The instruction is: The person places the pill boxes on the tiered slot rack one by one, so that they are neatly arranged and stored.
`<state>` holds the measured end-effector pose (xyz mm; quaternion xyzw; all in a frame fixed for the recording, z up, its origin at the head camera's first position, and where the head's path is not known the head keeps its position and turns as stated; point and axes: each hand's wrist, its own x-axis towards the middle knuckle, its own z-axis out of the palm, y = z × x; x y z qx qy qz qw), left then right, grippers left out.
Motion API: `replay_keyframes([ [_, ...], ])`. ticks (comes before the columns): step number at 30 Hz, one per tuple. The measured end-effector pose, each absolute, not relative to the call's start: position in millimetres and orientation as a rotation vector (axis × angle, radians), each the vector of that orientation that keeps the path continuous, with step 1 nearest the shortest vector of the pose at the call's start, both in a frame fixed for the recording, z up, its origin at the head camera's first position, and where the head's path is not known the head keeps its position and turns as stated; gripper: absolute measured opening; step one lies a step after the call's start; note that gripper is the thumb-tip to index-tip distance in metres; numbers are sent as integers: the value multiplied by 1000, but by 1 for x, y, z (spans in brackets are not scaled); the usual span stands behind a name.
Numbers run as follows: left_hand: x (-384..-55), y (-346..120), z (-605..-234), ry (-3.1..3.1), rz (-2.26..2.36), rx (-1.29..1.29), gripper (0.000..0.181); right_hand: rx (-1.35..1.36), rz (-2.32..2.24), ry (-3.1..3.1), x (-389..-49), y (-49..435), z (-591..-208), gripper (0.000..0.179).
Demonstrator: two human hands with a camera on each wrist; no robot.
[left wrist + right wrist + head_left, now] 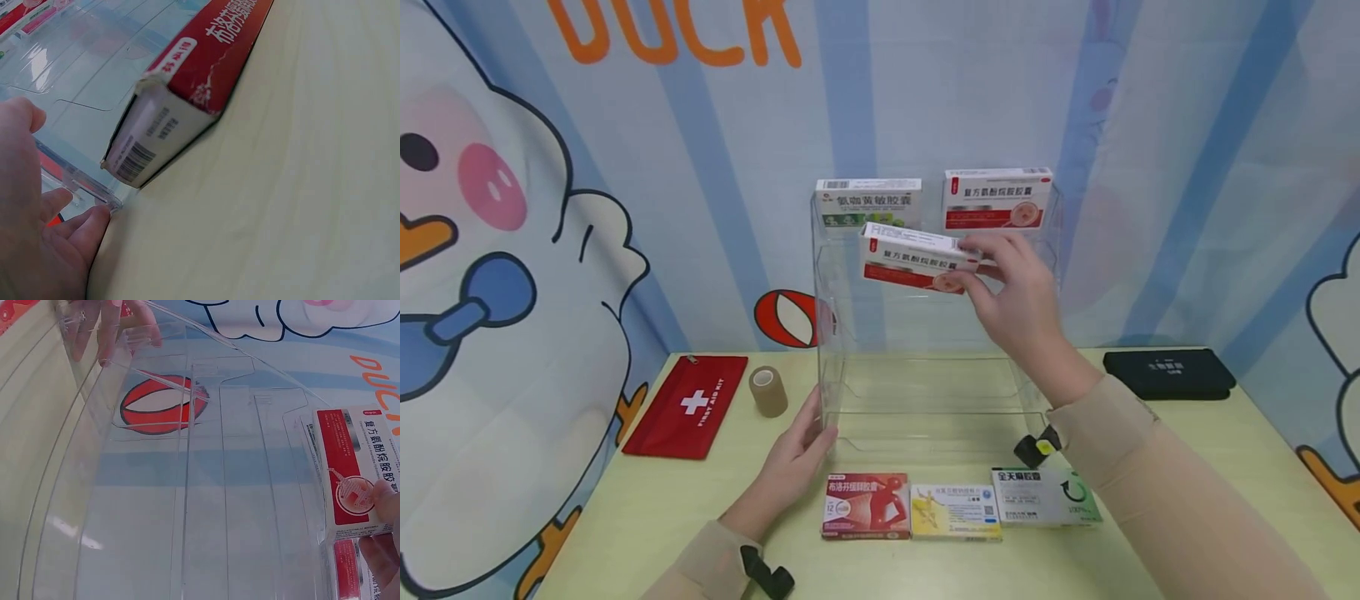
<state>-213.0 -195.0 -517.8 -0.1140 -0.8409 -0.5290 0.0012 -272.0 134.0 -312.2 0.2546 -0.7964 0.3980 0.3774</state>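
My right hand (pixel 1022 296) pinches the right end of a red-and-white medicine box (pixel 898 257), held tilted in front of the upper part of a clear plastic tiered rack (pixel 925 427). In the right wrist view, the thumb lies on the front of that box (pixel 350 469). With my left hand (pixel 790 458) I grip the rack's lower left side. Up on the top tier stand a white-and-green medicine box (pixel 868 202) and another red-and-white box (pixel 997 200). The rack's lower tiers hold no boxes.
Before the rack lie a red medicine box (pixel 865 507), a yellow-and-white one (pixel 955 512) and a white-and-green one (pixel 1045 497). A red first aid pouch (pixel 688 408) and a tan bandage roll (pixel 768 392) are left; a black case (pixel 1168 374) is right.
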Motion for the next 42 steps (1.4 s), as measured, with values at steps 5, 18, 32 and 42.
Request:
replay_keyframes([
  [5,-213,-195,-518,-2642,-1659,-357,78,637,1054,-2051,-283,126,-306,38],
  [18,-214,-194,-518,-2643,-1683,-359,78,606,1049,-2139,-297,108,-308,36],
  [32,-211,-193,-513,-2641,-1680,-358,78,575,1127,-2238,-307,92,-312,34],
  [42,-213,-193,-516,-2633,-1673,-353,78,567,1205,-2246,-309,88,-320,36],
])
